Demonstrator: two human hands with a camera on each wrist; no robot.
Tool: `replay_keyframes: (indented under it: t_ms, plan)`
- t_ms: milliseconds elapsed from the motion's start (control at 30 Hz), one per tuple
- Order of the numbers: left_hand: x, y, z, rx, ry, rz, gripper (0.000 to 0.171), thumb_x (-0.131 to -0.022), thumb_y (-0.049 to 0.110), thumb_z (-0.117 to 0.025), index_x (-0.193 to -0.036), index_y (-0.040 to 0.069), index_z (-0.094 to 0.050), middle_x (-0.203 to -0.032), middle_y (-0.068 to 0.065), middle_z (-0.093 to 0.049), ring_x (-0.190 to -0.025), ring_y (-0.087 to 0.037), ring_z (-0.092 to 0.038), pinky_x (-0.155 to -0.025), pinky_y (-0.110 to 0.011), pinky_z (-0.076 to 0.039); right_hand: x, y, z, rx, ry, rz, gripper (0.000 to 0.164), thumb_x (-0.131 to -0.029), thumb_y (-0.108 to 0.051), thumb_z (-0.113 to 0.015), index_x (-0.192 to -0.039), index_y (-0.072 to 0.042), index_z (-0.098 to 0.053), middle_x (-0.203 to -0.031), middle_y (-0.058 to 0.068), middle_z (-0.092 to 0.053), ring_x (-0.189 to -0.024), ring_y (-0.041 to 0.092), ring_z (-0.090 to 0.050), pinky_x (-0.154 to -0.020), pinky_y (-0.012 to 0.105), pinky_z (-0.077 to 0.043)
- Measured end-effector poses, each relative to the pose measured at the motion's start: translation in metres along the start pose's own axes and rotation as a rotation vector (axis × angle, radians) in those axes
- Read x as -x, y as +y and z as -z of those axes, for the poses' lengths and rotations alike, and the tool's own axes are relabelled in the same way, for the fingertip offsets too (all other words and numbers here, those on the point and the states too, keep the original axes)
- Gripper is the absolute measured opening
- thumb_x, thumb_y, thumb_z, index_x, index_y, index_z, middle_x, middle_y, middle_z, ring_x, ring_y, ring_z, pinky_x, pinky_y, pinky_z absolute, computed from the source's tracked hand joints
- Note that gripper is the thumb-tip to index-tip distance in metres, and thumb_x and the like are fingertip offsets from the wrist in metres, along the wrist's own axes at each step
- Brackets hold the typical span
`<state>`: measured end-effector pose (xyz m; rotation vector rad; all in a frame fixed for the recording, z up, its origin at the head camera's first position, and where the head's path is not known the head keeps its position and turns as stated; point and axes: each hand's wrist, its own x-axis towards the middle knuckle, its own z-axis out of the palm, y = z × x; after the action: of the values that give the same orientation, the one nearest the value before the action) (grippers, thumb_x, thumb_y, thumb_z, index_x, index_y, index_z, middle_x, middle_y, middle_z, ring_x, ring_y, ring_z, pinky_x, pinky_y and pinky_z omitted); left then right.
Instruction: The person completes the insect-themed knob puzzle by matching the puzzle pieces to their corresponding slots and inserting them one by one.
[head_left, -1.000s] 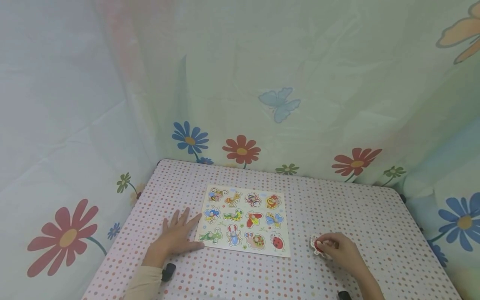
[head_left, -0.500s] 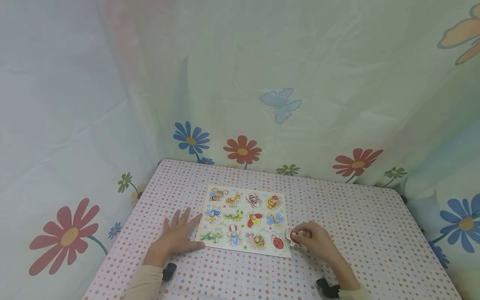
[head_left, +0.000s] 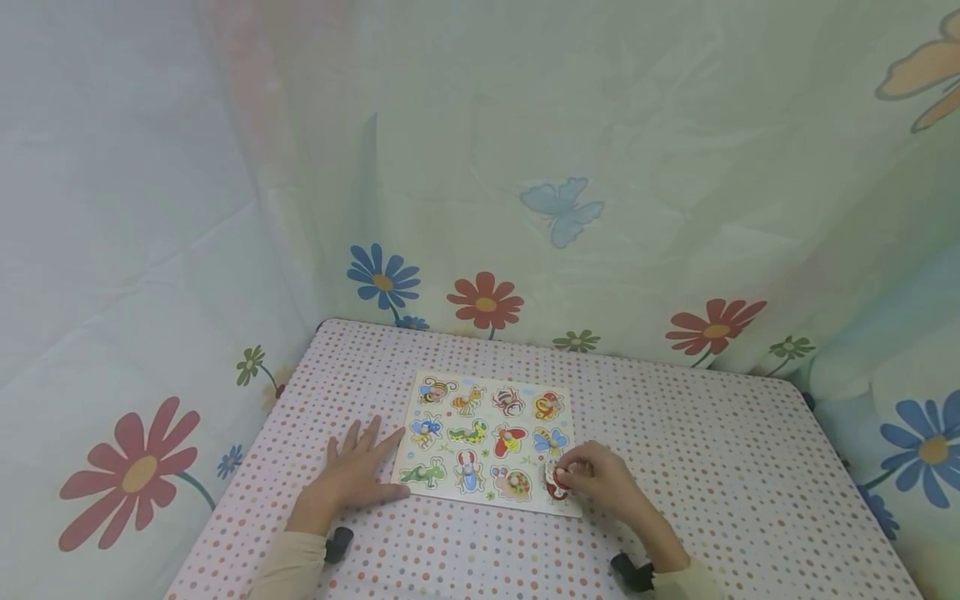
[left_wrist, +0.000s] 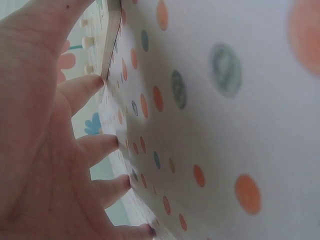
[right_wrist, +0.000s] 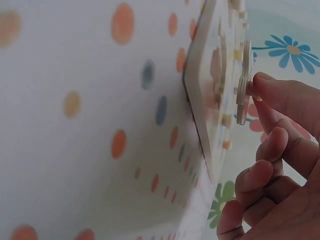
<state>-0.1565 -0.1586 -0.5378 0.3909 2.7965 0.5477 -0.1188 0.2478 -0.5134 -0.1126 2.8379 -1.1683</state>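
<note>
A wooden peg puzzle board with several insect pictures lies on the table, most pieces seated with small knobs. My right hand pinches a white-edged red ladybug puzzle piece by its knob, over the ladybug picture at the board's near right corner. In the right wrist view, the piece is on edge to the camera, with a gap between it and the board. Fingers spread, my left hand rests on the table, thumb and index fingertip at the board's left edge.
A dotted cloth covers the table. Behind it and at both sides hang printed curtains with flowers and butterflies. A black device sits at the left wrist, another black device at the right wrist.
My right hand has carried the ladybug piece leftward from the table right of the board to over the board's near right corner. My left hand has stayed in place.
</note>
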Motion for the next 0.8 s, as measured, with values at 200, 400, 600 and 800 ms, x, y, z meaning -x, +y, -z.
replay_keyframes:
  t_ms: [200, 400, 600, 800]
  plan:
    - [0.000, 0.000, 0.000, -0.011, -0.001, 0.004, 0.099, -0.075, 0.070, -0.072, -0.157, 0.030, -0.035, -0.166, -0.016, -0.010, -0.148, -0.048, -0.001, -0.111, -0.074, 0.003, -0.003, 0.002, -0.010, 0.031, -0.021, -0.039, 0.009, -0.085, -0.017, -0.080, -0.083, -0.022, -0.073, -0.076, -0.002, -0.053, -0.074, 0.016, -0.049, -0.071, 0.036, -0.046]
    - [0.000, 0.001, 0.000, -0.020, -0.001, 0.002, 0.098, -0.075, 0.071, -0.071, -0.157, 0.030, -0.034, -0.166, -0.015, -0.009, -0.149, -0.047, -0.002, -0.111, -0.074, 0.001, -0.003, 0.002, -0.013, 0.027, -0.034, -0.047, 0.010, -0.085, -0.015, -0.080, -0.083, -0.021, -0.073, -0.076, -0.002, -0.050, -0.069, 0.017, -0.046, -0.060, 0.030, -0.042]
    - [0.000, 0.001, 0.000, -0.022, 0.002, -0.005, 0.098, -0.076, 0.071, -0.070, -0.157, 0.030, -0.035, -0.166, -0.016, -0.010, -0.148, -0.048, -0.002, -0.110, -0.075, 0.000, -0.002, 0.002, -0.014, 0.021, -0.040, -0.048, 0.010, -0.084, -0.015, -0.081, -0.083, -0.021, -0.073, -0.077, -0.003, -0.050, -0.069, 0.015, -0.046, -0.055, 0.026, -0.041]
    - [-0.001, 0.000, -0.001, -0.024, -0.002, 0.001, 0.098, -0.076, 0.072, -0.070, -0.157, 0.030, -0.034, -0.166, -0.015, -0.010, -0.148, -0.047, -0.002, -0.110, -0.074, 0.000, 0.000, 0.001, -0.014, 0.023, -0.044, -0.035, 0.009, -0.085, -0.017, -0.080, -0.084, -0.021, -0.073, -0.078, -0.003, -0.050, -0.070, 0.015, -0.046, -0.057, 0.027, -0.041]
